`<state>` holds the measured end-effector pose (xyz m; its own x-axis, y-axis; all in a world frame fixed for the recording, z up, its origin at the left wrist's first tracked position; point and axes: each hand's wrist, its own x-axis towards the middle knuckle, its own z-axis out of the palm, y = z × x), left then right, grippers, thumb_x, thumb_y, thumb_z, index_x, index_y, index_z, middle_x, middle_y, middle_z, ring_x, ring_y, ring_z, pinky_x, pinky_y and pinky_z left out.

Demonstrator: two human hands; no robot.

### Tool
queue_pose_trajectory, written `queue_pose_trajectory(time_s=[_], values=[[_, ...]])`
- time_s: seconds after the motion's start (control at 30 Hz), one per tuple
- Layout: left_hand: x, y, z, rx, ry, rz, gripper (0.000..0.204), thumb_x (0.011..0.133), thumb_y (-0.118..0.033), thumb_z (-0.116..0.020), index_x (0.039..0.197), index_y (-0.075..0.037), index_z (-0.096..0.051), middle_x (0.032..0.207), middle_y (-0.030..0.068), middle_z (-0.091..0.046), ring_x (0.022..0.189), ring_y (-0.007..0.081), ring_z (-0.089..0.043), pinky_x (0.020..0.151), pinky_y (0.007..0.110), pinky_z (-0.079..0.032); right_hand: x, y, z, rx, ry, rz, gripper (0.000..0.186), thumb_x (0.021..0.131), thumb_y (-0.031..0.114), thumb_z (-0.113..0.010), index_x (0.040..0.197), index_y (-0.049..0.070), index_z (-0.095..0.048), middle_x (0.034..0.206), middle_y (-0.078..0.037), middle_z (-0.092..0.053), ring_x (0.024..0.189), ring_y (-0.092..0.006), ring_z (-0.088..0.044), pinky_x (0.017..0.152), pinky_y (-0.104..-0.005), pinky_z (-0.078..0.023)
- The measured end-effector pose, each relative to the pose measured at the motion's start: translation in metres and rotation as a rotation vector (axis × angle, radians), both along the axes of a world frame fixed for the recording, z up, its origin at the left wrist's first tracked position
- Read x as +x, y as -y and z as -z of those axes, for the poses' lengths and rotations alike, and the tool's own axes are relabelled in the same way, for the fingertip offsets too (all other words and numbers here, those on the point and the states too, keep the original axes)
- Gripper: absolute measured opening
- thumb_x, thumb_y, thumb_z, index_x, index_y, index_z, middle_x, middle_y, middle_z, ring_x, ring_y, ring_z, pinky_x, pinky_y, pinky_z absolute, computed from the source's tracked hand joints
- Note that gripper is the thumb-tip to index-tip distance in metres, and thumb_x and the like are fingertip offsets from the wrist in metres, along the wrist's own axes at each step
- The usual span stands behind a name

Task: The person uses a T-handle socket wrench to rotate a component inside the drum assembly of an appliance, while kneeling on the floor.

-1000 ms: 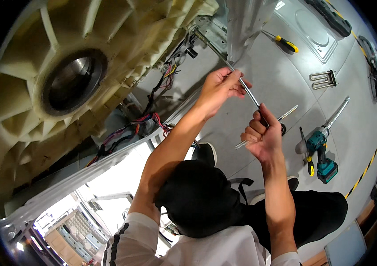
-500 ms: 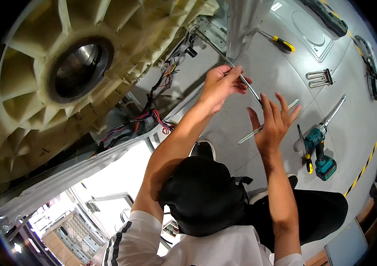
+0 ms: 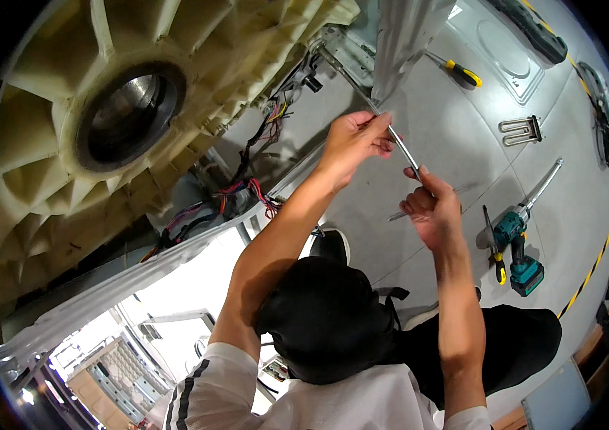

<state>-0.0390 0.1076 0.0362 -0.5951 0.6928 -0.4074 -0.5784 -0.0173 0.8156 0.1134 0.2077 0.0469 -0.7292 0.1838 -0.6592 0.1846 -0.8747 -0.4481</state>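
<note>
A long T-handle socket wrench [image 3: 405,147] slants from the metal frame beside the pale ribbed plastic tub [image 3: 53,154] down to my right hand. Its far end meets the bracket [image 3: 316,46] at the tub's edge; the joint itself is too small to make out. My left hand [image 3: 353,147] is closed round the middle of the shaft, thumb and fingers pinching it. My right hand [image 3: 435,211] has its fingers curled in at the near end of the shaft, by the crossbar. That crossbar looks faint and smeared by motion.
Loose wires [image 3: 258,193] hang beneath the tub along the white cabinet edge [image 3: 103,269]. On the tiled floor to the right lie a yellow-black screwdriver [image 3: 465,74], a heating element [image 3: 521,130], a teal cordless power wrench [image 3: 512,229], another screwdriver [image 3: 496,258] and a metal panel [image 3: 508,50].
My right hand's spread fingers have curled in at the wrench's near end. The crossbar has turned from sharp to smeared. My left hand keeps its hold on the shaft.
</note>
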Motion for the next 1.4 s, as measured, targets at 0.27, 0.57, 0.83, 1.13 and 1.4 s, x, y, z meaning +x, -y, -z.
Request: queue_pose_trajectory(time_s=[0.27, 0.57, 0.83, 1.13, 1.4], values=[[-0.001, 0.001, -0.003, -0.039, -0.036, 0.049, 0.026, 0.090, -0.025, -0.053, 0.090, 0.001, -0.056, 0.082, 0.0112, -0.064, 0.067, 0.0103, -0.059, 0.059, 0.022, -0.051, -0.003, -0.003, -0.001, -0.425, 0.057, 0.073, 0.028, 0.093, 0.022, -0.038, 0.096, 0.002, -0.056, 0.046, 0.008, -0.011, 0.040, -0.0080, -0.014, 0.045, -0.0248, -0.025], [0.008, 0.002, 0.000, -0.106, -0.079, 0.101, 0.026, 0.091, -0.026, -0.052, 0.090, 0.000, -0.055, 0.084, 0.0124, -0.064, 0.068, 0.0109, -0.060, 0.061, 0.023, -0.051, 0.011, 0.006, 0.002, -0.295, 0.035, 0.100, 0.028, 0.092, 0.024, -0.042, 0.097, 0.000, -0.056, 0.047, 0.008, -0.011, 0.040, -0.0074, -0.013, 0.044, -0.0247, -0.024], [0.040, 0.043, 0.013, -0.167, 0.081, 0.132, 0.024, 0.092, -0.024, -0.049, 0.096, 0.000, -0.052, 0.089, 0.0155, -0.063, 0.067, 0.0133, -0.060, 0.062, 0.026, -0.051, 0.047, 0.047, 0.025, 0.133, 0.053, -0.018, 0.030, 0.090, 0.025, -0.049, 0.096, -0.003, -0.057, 0.046, 0.007, -0.024, 0.041, -0.0066, -0.021, 0.047, -0.0250, -0.027], [0.044, 0.097, 0.014, -0.182, 0.133, -0.051, 0.027, 0.093, -0.026, -0.046, 0.102, -0.001, -0.051, 0.092, 0.0142, -0.062, 0.071, 0.0150, -0.059, 0.064, 0.028, -0.050, 0.032, 0.089, 0.026, 0.294, 0.042, -0.147, 0.032, 0.091, 0.025, -0.050, 0.095, -0.005, -0.060, 0.050, 0.006, -0.028, 0.045, -0.0060, -0.024, 0.047, -0.0245, -0.025], [0.036, 0.102, 0.014, -0.190, 0.119, -0.077, 0.026, 0.093, -0.026, -0.047, 0.100, -0.002, -0.052, 0.087, 0.0118, -0.062, 0.071, 0.0146, -0.059, 0.065, 0.027, -0.049, 0.022, 0.098, 0.031, 0.288, 0.040, -0.123, 0.031, 0.091, 0.024, -0.050, 0.095, -0.006, -0.059, 0.050, 0.006, -0.027, 0.045, -0.0055, -0.022, 0.047, -0.0246, -0.024]])
